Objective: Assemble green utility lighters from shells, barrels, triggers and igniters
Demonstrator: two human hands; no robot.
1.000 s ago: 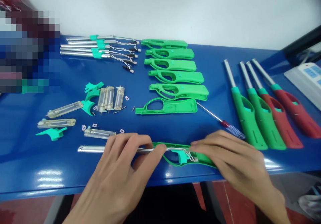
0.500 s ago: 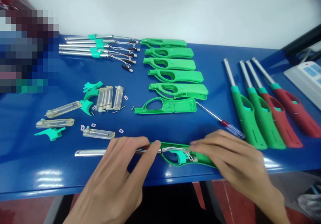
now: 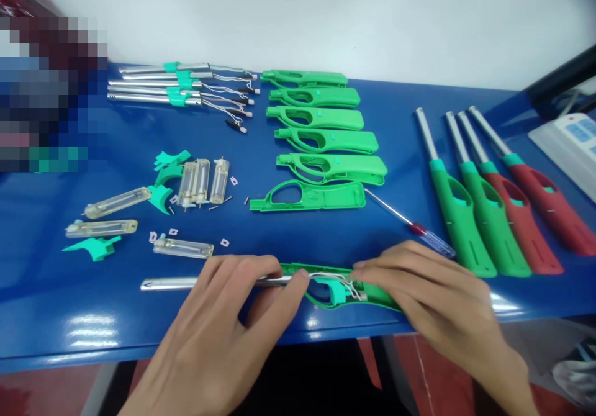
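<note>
the blue surface carries the work at its near edge. the left hand grasps the tube between thumb and fingers; the right hand has its fingertips on the rear part of the shell, but whether they pinch wire or plastic i cannot tell. the open green shell lies between and under both hands. the metal tube sticks out past its front end. half a second ago the left thumb sat farther forward, baring the tube's dark inner end; now it covers that end, which suggests the tube is being seated. the teal trigger sits inside the shell, white wires looping loosely beside it.
</note>
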